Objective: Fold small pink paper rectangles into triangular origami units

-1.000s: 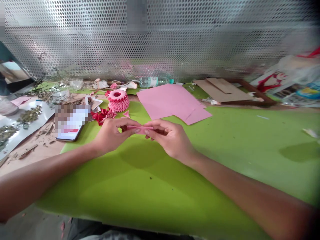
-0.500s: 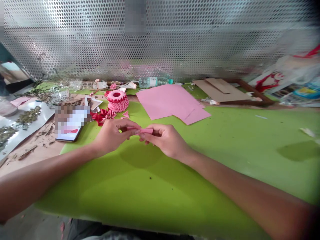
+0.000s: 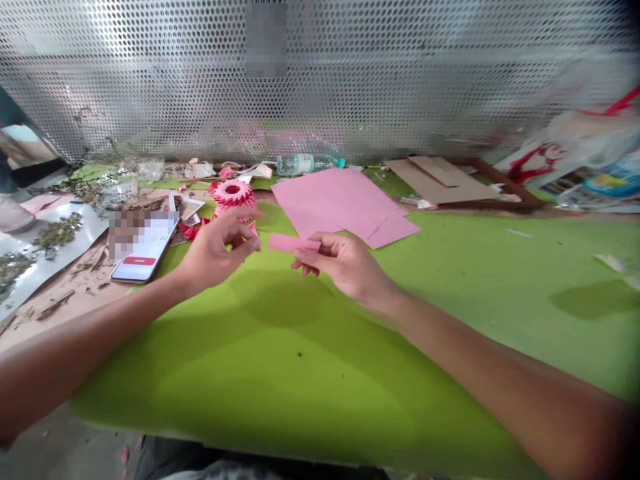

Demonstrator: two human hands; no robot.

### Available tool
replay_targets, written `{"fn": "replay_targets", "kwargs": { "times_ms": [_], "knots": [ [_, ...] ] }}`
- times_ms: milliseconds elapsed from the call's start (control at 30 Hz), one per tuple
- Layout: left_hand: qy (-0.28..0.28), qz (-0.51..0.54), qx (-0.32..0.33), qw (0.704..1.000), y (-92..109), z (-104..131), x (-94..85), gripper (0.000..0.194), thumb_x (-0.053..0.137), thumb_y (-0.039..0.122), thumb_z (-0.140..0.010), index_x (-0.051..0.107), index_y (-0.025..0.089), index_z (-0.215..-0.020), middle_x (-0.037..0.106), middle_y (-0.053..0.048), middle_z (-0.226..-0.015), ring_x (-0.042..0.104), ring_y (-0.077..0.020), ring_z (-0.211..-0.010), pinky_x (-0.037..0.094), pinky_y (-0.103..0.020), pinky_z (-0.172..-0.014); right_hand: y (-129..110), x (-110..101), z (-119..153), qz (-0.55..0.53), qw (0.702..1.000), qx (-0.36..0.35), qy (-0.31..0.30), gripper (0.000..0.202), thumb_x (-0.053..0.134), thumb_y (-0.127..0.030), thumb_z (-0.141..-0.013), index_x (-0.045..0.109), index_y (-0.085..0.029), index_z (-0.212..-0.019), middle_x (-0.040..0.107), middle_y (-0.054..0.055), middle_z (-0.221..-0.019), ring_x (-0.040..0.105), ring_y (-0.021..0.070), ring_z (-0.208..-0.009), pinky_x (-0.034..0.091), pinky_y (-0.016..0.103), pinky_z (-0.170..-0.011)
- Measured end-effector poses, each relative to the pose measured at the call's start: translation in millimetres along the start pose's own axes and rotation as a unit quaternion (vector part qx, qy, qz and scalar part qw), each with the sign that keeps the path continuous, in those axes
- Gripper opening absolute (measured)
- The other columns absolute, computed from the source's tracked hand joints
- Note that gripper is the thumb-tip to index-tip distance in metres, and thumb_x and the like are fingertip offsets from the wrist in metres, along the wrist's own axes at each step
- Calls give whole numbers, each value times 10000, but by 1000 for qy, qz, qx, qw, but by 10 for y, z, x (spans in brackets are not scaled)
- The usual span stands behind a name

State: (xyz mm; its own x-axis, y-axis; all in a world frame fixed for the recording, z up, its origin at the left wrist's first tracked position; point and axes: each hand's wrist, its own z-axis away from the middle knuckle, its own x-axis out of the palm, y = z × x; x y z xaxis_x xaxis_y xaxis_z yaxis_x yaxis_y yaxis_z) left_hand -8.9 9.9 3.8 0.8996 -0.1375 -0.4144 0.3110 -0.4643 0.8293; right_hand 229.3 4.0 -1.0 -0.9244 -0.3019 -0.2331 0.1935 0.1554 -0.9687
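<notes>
A small folded pink paper strip [image 3: 286, 243] is pinched at its right end between the thumb and fingers of my right hand [image 3: 345, 267]. My left hand [image 3: 220, 248] is just left of the strip, apart from it, with its fingers curled but separated and nothing between them. Behind my left hand stands a ring-shaped stack of folded pink paper pieces [image 3: 233, 193], with red folded pieces [image 3: 189, 231] partly hidden beside it. Large pink sheets [image 3: 335, 200] lie overlapping on the green surface [image 3: 300, 400] beyond my hands.
At the left a phone [image 3: 146, 250] lies near dried plant bits [image 3: 57, 235]. A plastic bottle [image 3: 307, 163] rests on its side at the back. Brown cardboard [image 3: 443, 180] and plastic bags [image 3: 575, 160] are at the back right, below a perforated metal panel [image 3: 350, 80].
My left hand has let go of the strip and moved left and slightly up. My right hand has shifted a little right with the strip, and more of the strip shows.
</notes>
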Motion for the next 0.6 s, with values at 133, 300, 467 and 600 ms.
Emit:
{"fn": "replay_targets", "kwargs": {
  "times_ms": [133, 300, 467, 600],
  "knots": [
    [-16, -9, -24, 1000, -27, -3, -44, 453, 641, 325, -882, 519, 157, -1284, 698, -44, -872, 596, -117, -638, 460, -224, -550, 3, -12, -11, 1, 1000, -1, -1, 326, 763, -460, -785, 717, -141, -831, 765, 84, -829, 661, 148, -651, 508, 285, -611],
    [-95, 9, -4, 995, -2, 98, 162, 446, 592, 228, -898, 487, 155, -1325, 677, -13, -762, 631, -132, -662, 448, -213, -549, 32, 103, -3, -31, 998, 12, -59, 326, 761, -404, -794, 679, -180, -1015, 766, 45, -837, 702, 166, -719, 521, 296, -666],
    [-52, 44, -1, 998, 16, 94, 109, 483, 611, 215, -891, 465, 148, -1347, 694, -16, -748, 657, -137, -659, 504, -233, -586, 38, -49, -46, -4, 1000, -3, -26, 336, 697, -374, -839, 591, -208, -1111, 760, 33, -809, 711, 181, -715, 482, 281, -593],
    [-33, 58, -16, 998, -5, 76, 51, 482, 618, 236, -893, 460, 146, -1340, 694, -14, -744, 663, -136, -651, 525, -237, -589, 31, -105, 1, 115, 985, -109, 75, 256, 654, -357, -878, 589, -207, -1075, 733, 28, -777, 685, 178, -690, 508, 302, -620]
  ]
}}
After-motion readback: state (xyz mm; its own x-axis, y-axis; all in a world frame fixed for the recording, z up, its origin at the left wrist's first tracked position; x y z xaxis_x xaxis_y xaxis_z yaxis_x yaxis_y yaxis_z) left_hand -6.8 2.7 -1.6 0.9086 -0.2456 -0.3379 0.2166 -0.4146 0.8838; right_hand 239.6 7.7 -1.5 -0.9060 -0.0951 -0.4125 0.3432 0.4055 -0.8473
